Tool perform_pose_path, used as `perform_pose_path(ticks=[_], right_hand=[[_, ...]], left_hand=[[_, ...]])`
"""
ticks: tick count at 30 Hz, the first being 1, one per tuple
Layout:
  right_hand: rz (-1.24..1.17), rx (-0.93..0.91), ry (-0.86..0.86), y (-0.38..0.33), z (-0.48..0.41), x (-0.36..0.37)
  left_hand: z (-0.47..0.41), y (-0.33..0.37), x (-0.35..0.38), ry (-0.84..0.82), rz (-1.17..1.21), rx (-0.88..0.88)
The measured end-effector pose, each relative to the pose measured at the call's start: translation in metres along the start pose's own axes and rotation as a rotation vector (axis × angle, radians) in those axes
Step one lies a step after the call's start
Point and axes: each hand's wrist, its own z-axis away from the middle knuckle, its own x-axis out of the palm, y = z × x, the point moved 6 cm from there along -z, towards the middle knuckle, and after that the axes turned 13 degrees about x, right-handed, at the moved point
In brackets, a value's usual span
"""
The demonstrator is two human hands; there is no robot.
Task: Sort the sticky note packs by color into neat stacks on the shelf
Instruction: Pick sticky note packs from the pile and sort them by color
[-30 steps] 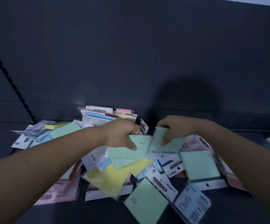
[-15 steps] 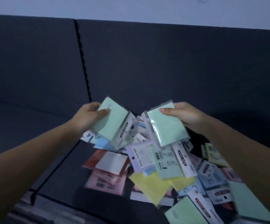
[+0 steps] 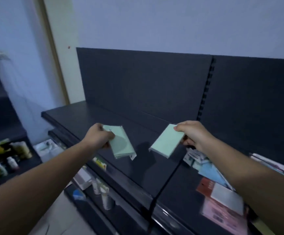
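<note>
Early stage: no stack on shelf (image 3: 90, 116); left hand (image 3: 98, 137) gripping green sticky note pack (image 3: 121, 145), right hand (image 3: 191, 134) pinching second green pack (image 3: 166, 143); mixed packs (image 3: 219, 192) unsorted at shelf's right.

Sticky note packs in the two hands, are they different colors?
No, the left pack in the left hand and the right pack in the right hand are both pale green.
</note>
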Motion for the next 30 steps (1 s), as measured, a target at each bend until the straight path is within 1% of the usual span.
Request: perform_pose_path(ticks=[4, 9, 14, 17, 20, 23, 30], right_hand=[[0.001, -0.002, -0.027, -0.009, -0.002, 0.078], [-0.022, 0.006, -0.051, -0.008, -0.005, 0.147], [-0.064, 0.060, -0.131, -0.010, -0.019, 0.193], [-0.089, 0.087, -0.159, -0.013, -0.042, 0.215], [-0.097, 0.116, -0.170, -0.020, -0.074, 0.242], [-0.125, 0.152, -0.186, -0.038, -0.115, 0.275], [-0.190, 0.156, -0.231, -0.109, -0.204, 0.345]], left_hand=[[-0.011, -0.016, -0.071, 0.126, -0.023, 0.037], [-0.031, -0.048, -0.142, 0.261, 0.013, 0.024], [-0.061, -0.085, -0.181, 0.372, 0.090, -0.004], [-0.085, -0.114, -0.195, 0.426, 0.155, -0.065], [-0.113, -0.144, -0.205, 0.453, 0.167, -0.120], [-0.153, -0.164, -0.216, 0.473, 0.102, -0.133], [-0.287, -0.165, -0.237, 0.416, 0.014, -0.115]])
